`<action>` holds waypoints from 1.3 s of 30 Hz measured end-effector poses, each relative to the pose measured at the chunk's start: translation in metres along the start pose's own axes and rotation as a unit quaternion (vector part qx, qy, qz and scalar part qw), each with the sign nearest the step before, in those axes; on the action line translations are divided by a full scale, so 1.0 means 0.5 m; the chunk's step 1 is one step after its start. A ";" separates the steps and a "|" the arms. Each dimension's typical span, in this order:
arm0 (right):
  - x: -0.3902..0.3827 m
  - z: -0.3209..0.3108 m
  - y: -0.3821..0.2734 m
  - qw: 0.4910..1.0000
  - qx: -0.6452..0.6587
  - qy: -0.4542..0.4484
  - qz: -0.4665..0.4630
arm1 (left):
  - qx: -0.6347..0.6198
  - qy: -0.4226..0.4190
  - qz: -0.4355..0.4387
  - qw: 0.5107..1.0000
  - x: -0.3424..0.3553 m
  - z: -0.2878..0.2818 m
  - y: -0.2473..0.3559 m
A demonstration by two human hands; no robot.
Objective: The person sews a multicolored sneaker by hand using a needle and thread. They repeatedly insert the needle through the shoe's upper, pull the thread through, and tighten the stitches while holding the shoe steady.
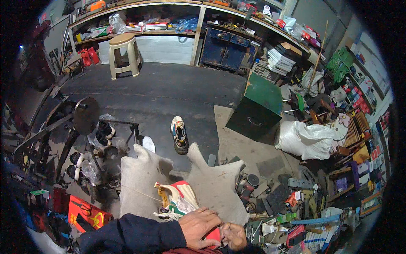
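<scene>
A white sneaker (185, 195) with red and green panels and a tan lining lies across my lap, its laces loose. My left hand (201, 226) is closed over the sneaker's near end, fingers pressing on its upper and thumb along a red part. Right beside it, my right hand (235, 236) is pinched around a thin, needle-like piece (230, 225) at the edge of the sneaker; its exact kind is too small to make out. A pale cloth (218, 180) covers my knees. From the sneaker's opening a thin thread (137, 194) stretches to the left.
Another sneaker (179, 134) stands on the dark floor ahead. At left is a black metal machine stand (86, 116) among shoes and plastic bags. A green metal box (258, 108) and white sack (305, 139) stand right. Scattered tools (270, 199) lie near my right knee; a stool (123, 55) stands farther back.
</scene>
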State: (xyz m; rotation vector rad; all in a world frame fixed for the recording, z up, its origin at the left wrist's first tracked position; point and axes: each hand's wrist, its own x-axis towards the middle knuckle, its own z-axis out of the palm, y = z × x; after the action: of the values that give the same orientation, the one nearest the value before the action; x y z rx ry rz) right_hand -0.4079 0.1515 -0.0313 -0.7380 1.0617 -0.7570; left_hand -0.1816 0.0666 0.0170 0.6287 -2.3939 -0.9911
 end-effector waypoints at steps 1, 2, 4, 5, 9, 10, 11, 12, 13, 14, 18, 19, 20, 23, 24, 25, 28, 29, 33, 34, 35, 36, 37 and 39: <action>-0.003 0.008 0.020 0.996 0.073 -0.025 -0.035 | -0.010 -0.004 0.005 1.000 -0.002 0.010 -0.007; -0.009 0.011 0.038 0.996 0.062 -0.007 -0.064 | -0.019 -0.015 0.010 1.000 -0.005 0.018 -0.013; -0.018 0.017 0.079 0.992 0.036 0.025 -0.121 | -0.019 0.005 0.019 1.000 -0.009 0.030 -0.021; -0.026 0.005 0.090 0.996 0.059 0.026 -0.053 | -0.017 0.001 0.028 0.999 -0.009 0.034 -0.023; -0.005 -0.007 0.144 0.957 -0.050 0.059 -0.279 | -0.060 -0.004 0.011 0.998 -0.005 0.037 -0.024; -0.002 -0.012 0.147 0.894 -0.204 0.070 -0.393 | -0.057 -0.007 0.014 0.998 -0.004 0.037 -0.023; 0.000 -0.009 0.149 0.793 -0.347 0.077 -0.494 | -0.048 -0.027 0.015 0.998 -0.004 0.036 -0.023; -0.001 -0.001 0.150 0.886 -0.190 0.105 -0.410 | -0.048 0.001 0.020 0.999 -0.005 0.035 -0.023; -0.004 0.010 0.147 0.943 -0.026 0.130 -0.305 | -0.048 0.010 0.025 0.998 -0.006 0.034 -0.023; -0.011 0.022 0.142 0.961 0.137 0.151 -0.185 | -0.052 0.004 0.027 0.998 -0.007 0.034 -0.023; -0.019 0.007 0.070 0.981 0.162 0.084 -0.068 | -0.070 0.058 -0.011 0.996 -0.006 0.035 -0.018; -0.019 -0.003 0.049 0.979 0.183 0.030 -0.089 | -0.074 0.065 -0.025 0.995 -0.004 0.036 -0.015; -0.021 -0.008 0.030 0.984 0.145 0.037 -0.096 | -0.064 0.059 -0.037 0.996 -0.001 0.037 -0.012; -0.030 -0.014 -0.015 0.989 0.054 0.033 -0.131 | -0.056 0.018 -0.071 0.996 0.008 0.042 -0.002; -0.034 -0.012 -0.027 0.992 0.021 0.036 -0.121 | -0.045 0.025 -0.068 0.996 0.011 0.044 0.000; -0.038 -0.010 -0.038 0.993 -0.012 0.040 -0.111 | -0.040 0.030 -0.064 0.997 0.014 0.046 0.002; -0.043 -0.004 -0.062 0.994 -0.060 0.031 -0.082 | -0.052 0.060 -0.062 0.995 0.017 0.051 0.003; -0.042 -0.003 -0.066 0.995 -0.067 0.024 -0.072 | -0.064 0.067 -0.070 0.993 0.017 0.053 0.003; -0.033 0.001 -0.061 0.993 -0.104 0.047 -0.024 | -0.064 0.099 -0.079 0.990 0.015 0.059 0.003; -0.030 0.001 -0.057 0.994 -0.098 0.045 -0.028 | -0.062 0.101 -0.081 0.990 0.014 0.059 0.003; -0.028 0.000 -0.052 0.994 -0.092 0.043 -0.032 | -0.061 0.104 -0.082 0.989 0.014 0.060 0.002; -0.027 -0.003 -0.049 0.993 -0.107 0.045 -0.024 | -0.052 0.101 -0.087 0.990 0.014 0.060 0.002; -0.027 -0.007 -0.046 0.991 -0.122 0.047 -0.016 | -0.044 0.098 -0.092 0.990 0.014 0.061 0.002; -0.026 -0.013 -0.042 0.988 -0.144 0.049 -0.008 | -0.029 0.100 -0.098 0.990 0.014 0.062 0.002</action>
State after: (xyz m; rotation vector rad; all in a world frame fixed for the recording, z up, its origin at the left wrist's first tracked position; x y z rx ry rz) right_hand -0.4217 0.1499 -0.0096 -0.9644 1.2714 -0.6659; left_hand -0.2054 0.0793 -0.0003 0.9110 -2.1514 -1.0196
